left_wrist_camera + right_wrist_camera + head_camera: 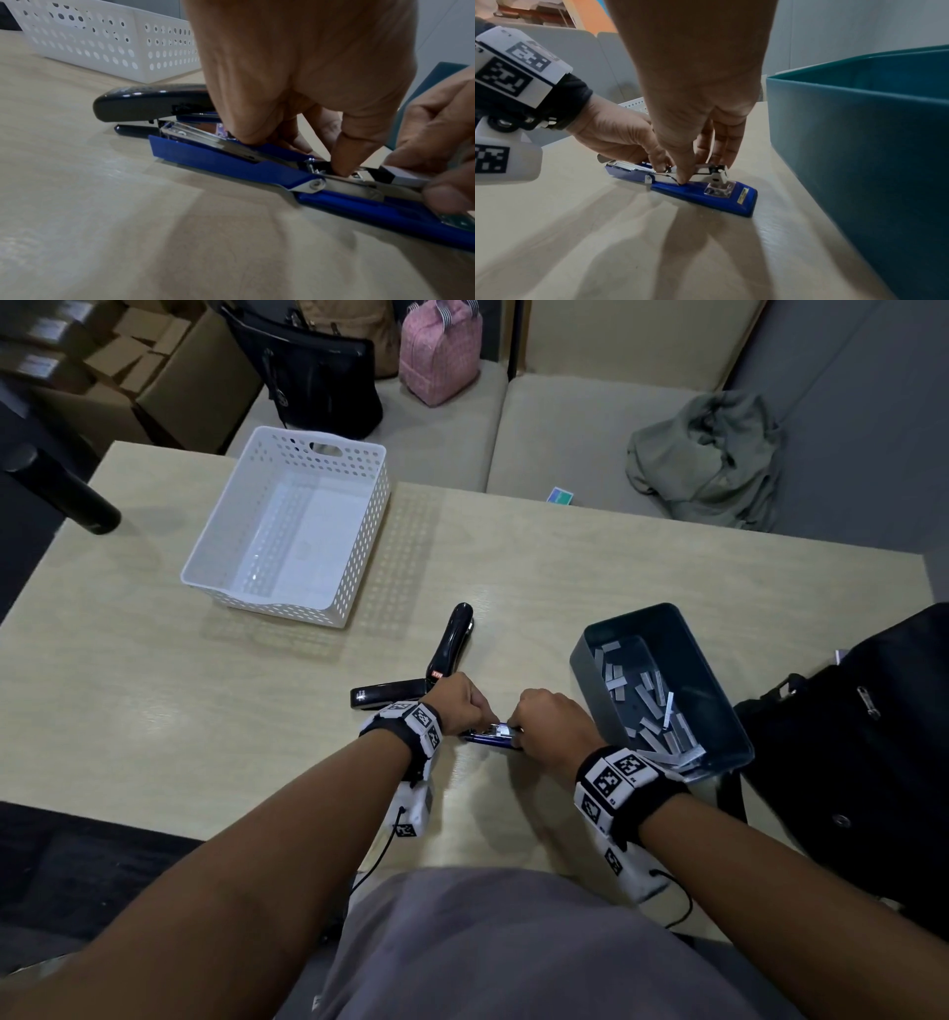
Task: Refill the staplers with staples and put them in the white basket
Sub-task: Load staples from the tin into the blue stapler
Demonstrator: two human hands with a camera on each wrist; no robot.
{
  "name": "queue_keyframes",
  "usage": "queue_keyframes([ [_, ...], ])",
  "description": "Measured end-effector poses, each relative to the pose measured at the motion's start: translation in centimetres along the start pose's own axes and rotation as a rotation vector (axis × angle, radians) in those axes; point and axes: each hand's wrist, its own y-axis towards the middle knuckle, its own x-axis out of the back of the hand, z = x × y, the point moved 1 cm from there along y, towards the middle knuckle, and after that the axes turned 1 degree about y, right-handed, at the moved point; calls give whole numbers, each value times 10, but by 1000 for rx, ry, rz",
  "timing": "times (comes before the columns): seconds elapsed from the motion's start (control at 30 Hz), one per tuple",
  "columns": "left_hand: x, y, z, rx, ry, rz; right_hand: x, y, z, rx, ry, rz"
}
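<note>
Loading first: left hand (457, 703) pinning the opened blue stapler (700, 190) near the table's (154, 711) front edge, right hand (552, 726) pinching a staple strip (406, 178) into it; two black staplers (411, 675) waiting, white basket (328, 449) holding none.

An opened stapler (490, 737) lies on the table (154, 711) between the left hand (459, 703) and right hand (552, 726). Two more staplers (411, 670) lie just beyond the left hand, a basket (287, 526) farther beyond. A bin (662, 690) of staple strips (652, 706) sits right of the right hand.

Both hands — left hand (458, 702), right hand (552, 727) — on a blue stapler (492, 737) beside the staple bin (662, 690).
</note>
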Motion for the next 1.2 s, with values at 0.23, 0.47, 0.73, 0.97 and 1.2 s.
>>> queue_keyframes([
  [0.23,-1,0,1,-1,-14,0,-4,0,0,-29,25,-24],
  [0.47,-1,-2,1,1,-18,-12,-8,-2,-5,-15,53,-60],
  [0.73,-4,-2,-2,13,9,-68,-11,-2,-9,-36,139,-109],
  [0.97,-4,-8,-7,-36,102,-33,-14,0,-12,-53,208,-114],
  [1.2,3,-39,6,-246,996,-17,-14,-4,-16,-39,207,-118],
])
